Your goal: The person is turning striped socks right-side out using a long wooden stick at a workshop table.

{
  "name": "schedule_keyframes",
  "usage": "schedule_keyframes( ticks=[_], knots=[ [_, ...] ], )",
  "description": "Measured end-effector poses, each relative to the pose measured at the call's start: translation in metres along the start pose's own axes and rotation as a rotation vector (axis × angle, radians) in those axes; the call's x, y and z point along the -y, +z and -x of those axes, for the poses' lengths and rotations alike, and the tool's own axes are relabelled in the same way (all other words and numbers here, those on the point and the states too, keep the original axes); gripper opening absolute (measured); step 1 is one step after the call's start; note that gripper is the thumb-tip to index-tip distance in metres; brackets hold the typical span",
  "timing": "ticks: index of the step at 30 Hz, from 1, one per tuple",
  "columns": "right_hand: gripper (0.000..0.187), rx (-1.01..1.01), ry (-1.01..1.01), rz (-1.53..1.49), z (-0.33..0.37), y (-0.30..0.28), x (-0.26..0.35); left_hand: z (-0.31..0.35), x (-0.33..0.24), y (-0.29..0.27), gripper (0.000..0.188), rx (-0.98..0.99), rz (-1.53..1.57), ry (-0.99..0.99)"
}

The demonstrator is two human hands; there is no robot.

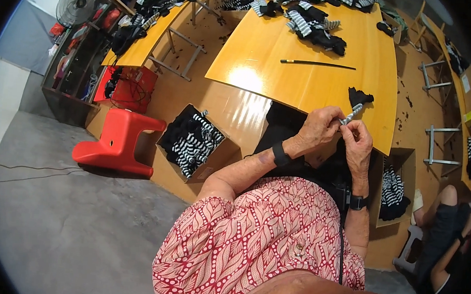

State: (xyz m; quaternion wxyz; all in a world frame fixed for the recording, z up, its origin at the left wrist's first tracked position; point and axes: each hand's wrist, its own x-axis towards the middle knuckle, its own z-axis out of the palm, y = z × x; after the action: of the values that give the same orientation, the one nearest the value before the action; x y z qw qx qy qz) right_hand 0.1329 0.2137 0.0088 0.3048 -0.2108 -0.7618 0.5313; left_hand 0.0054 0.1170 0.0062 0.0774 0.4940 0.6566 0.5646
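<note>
A small knit piece [356,108] with a grey-and-white striped part and a black end lies over the near edge of the yellow table [310,89]. Its striped end is between my two hands, just past the table edge. My left hand [318,131] pinches it with thumb and fingers. Close beside it on the right, my right hand [357,147] is closed on the same end, fingertips almost touching the left ones. What exactly sits between the fingertips is too small to make out. The black end [359,95] rests flat on the tabletop.
A thin dark rod [318,64] lies across the table, with a heap of striped and black knit pieces [314,29] behind it. Cardboard boxes of knits [227,152] [408,164] flank me. A red stool [121,142] stands left. Another person's legs [437,232] show at right.
</note>
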Motion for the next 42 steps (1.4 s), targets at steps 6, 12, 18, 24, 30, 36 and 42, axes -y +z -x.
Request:
schedule_keyframes(
  ticks=[6,12,18,24,30,36,42],
  knots=[
    [0.009,-0.225,-0.486,0.53,-0.075,0.012,0.001,-0.063,0.017,0.008,0.006,-0.136,-0.251,0.129],
    [0.017,-0.279,-0.653,0.783,-0.131,-0.007,0.07,-0.123,-0.034,-0.02,0.006,-0.314,-0.103,0.276],
    [0.021,-0.059,-0.773,0.549,-0.073,0.018,-0.005,-0.03,0.013,-0.011,0.012,-0.148,-0.043,-0.13],
    [0.019,-0.07,-0.387,0.323,-0.025,0.027,-0.005,-0.007,0.027,-0.005,0.011,-0.086,0.151,-0.225],
    [0.012,-0.027,-0.143,0.054,-0.022,0.023,-0.012,-0.002,0.023,-0.011,0.009,0.022,0.036,-0.127],
    [0.014,-0.119,-0.284,0.358,-0.02,0.029,-0.005,0.0,0.011,-0.009,0.011,-0.051,-0.222,0.033],
    [0.016,-0.098,-0.214,0.19,-0.02,0.025,-0.008,-0.007,0.002,-0.012,0.01,-0.001,-0.209,0.065]
  ],
)
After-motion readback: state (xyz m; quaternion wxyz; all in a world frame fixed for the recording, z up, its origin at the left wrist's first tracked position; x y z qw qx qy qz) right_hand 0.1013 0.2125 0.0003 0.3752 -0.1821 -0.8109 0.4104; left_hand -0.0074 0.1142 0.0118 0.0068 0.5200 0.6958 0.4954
